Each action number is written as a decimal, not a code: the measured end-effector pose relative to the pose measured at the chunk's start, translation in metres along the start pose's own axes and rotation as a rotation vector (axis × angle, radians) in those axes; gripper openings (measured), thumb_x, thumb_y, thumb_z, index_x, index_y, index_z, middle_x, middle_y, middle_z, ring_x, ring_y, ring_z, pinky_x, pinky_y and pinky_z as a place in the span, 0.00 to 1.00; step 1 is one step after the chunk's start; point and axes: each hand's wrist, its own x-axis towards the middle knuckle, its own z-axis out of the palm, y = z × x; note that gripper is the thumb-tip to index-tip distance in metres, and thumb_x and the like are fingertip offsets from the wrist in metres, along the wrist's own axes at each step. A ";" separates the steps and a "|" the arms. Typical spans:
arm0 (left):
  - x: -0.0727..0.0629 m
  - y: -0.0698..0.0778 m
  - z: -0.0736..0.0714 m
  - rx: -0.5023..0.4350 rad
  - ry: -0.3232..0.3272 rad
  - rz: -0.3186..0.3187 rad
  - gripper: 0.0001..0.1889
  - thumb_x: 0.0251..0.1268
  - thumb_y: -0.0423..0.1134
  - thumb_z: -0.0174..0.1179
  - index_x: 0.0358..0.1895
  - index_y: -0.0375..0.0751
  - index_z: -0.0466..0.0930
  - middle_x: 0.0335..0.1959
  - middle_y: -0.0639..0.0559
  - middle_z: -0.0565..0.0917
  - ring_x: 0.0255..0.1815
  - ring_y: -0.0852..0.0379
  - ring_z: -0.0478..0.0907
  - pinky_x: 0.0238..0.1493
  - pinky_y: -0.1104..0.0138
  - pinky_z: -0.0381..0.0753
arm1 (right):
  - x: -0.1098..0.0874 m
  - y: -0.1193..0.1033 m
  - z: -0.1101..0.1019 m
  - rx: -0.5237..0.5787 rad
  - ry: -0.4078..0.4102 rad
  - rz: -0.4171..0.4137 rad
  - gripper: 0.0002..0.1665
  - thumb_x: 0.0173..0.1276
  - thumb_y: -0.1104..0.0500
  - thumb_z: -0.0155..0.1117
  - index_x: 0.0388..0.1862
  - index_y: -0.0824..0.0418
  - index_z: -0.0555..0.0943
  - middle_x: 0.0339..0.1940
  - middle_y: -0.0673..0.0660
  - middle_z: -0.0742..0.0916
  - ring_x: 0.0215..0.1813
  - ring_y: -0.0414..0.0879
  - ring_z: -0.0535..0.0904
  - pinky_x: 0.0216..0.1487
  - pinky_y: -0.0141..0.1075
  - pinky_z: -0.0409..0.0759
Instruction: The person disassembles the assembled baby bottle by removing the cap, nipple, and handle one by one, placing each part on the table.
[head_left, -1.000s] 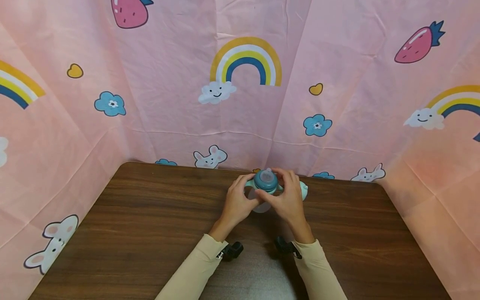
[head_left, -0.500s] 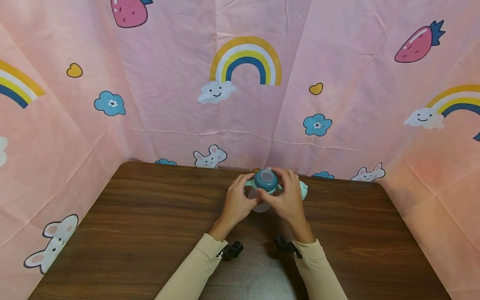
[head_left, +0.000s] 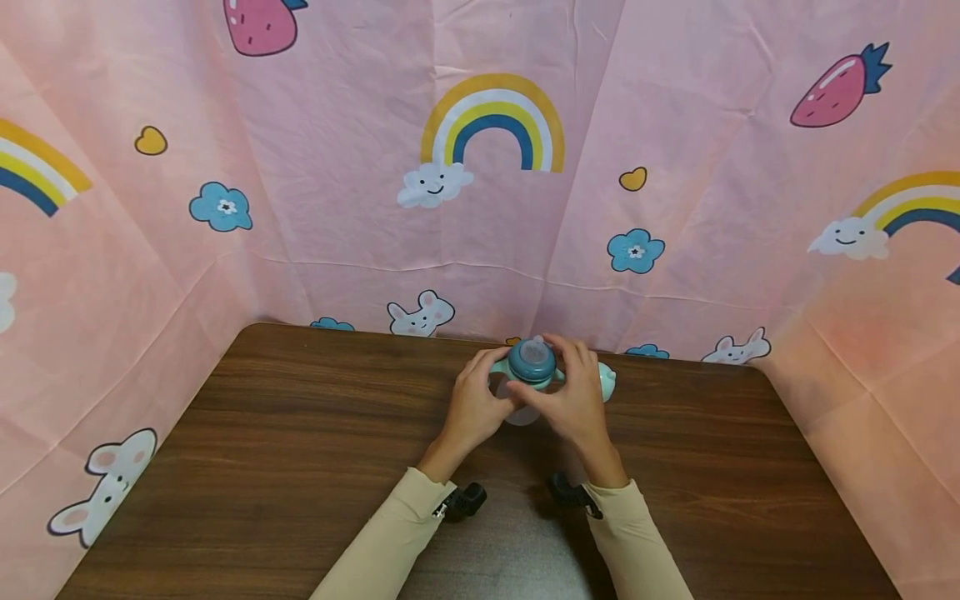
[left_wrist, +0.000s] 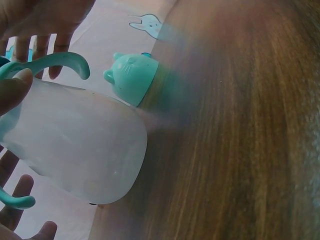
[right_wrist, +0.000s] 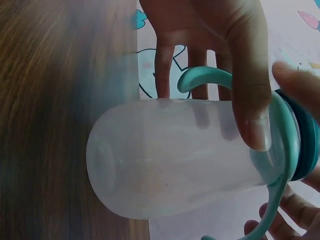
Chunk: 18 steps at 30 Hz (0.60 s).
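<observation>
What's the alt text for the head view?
A person's left hand and right hand hold a translucent bottle with a teal collar near the far edge of a dark wooden table. A mint-green cap sits beside the right hand, partly hidden by it; behind hangs pink cloth printed with rainbows and strawberries.

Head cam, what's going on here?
A person holds a translucent bottle roughly upright over a wooden table, left hand and right hand on either side of its neck. The teal collar with its teat is on top; can't tell if it's tight. A mint cat-eared cap sits off the bottle, by the right hand.
</observation>
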 end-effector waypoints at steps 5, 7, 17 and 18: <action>-0.001 0.001 0.000 -0.010 -0.013 -0.016 0.34 0.62 0.38 0.83 0.70 0.36 0.82 0.63 0.43 0.85 0.63 0.41 0.81 0.61 0.42 0.81 | 0.000 -0.001 0.001 -0.014 0.010 0.006 0.47 0.55 0.50 0.93 0.71 0.64 0.81 0.58 0.64 0.83 0.54 0.61 0.72 0.54 0.53 0.73; -0.001 0.000 0.000 -0.011 -0.016 -0.018 0.34 0.62 0.39 0.83 0.70 0.36 0.82 0.63 0.43 0.85 0.63 0.41 0.81 0.61 0.41 0.81 | 0.000 -0.001 0.001 -0.014 0.012 -0.001 0.46 0.56 0.50 0.92 0.70 0.64 0.81 0.57 0.64 0.83 0.54 0.61 0.72 0.54 0.54 0.73; -0.001 0.000 0.000 -0.001 -0.015 -0.017 0.34 0.62 0.40 0.84 0.70 0.35 0.82 0.63 0.42 0.85 0.64 0.40 0.81 0.65 0.40 0.80 | 0.001 -0.001 0.001 -0.009 0.020 -0.040 0.43 0.59 0.51 0.88 0.70 0.65 0.82 0.57 0.65 0.84 0.55 0.62 0.74 0.53 0.56 0.74; -0.001 0.000 0.000 0.000 -0.013 -0.015 0.34 0.61 0.40 0.84 0.70 0.35 0.82 0.63 0.42 0.85 0.64 0.40 0.81 0.65 0.40 0.80 | 0.001 -0.001 0.001 -0.009 0.022 -0.043 0.43 0.59 0.52 0.88 0.70 0.65 0.82 0.57 0.65 0.84 0.55 0.63 0.74 0.53 0.57 0.74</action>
